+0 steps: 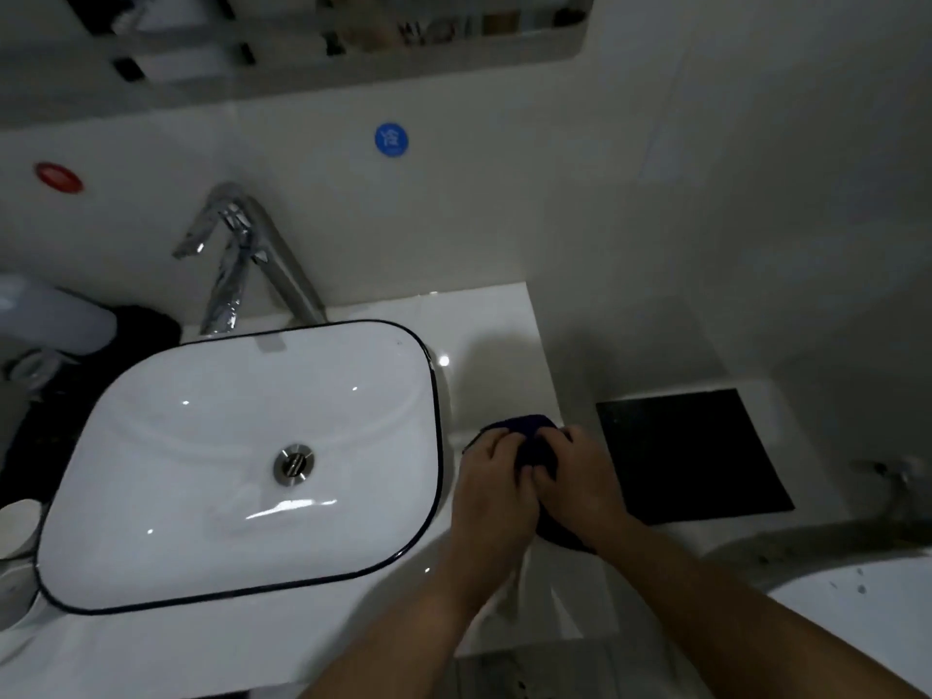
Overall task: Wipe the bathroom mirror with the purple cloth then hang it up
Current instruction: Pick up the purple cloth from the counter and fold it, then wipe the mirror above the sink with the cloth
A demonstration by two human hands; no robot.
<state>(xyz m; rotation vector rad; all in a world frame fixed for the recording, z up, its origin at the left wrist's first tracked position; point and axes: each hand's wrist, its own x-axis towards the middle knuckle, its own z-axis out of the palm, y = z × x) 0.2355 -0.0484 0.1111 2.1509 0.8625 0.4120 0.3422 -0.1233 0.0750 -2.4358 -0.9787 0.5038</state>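
Note:
The purple cloth (pixel 534 436) looks dark and bunched, lying at the right end of the white counter (pixel 484 320), beside the sink. My left hand (pixel 491 476) and my right hand (pixel 580 476) are both closed on it, fingers meeting over the cloth. Most of the cloth is hidden under my hands. The bottom edge of the mirror (pixel 282 58) runs along the top of the view, above the wall.
A white rectangular basin (pixel 151 496) with a dark rim fills the left, with a chrome tap (pixel 237 254) behind it. A black square mat (pixel 691 451) lies on a ledge to the right. A white cup (pixel 17 527) stands at the far left. Blue and red stickers mark the wall.

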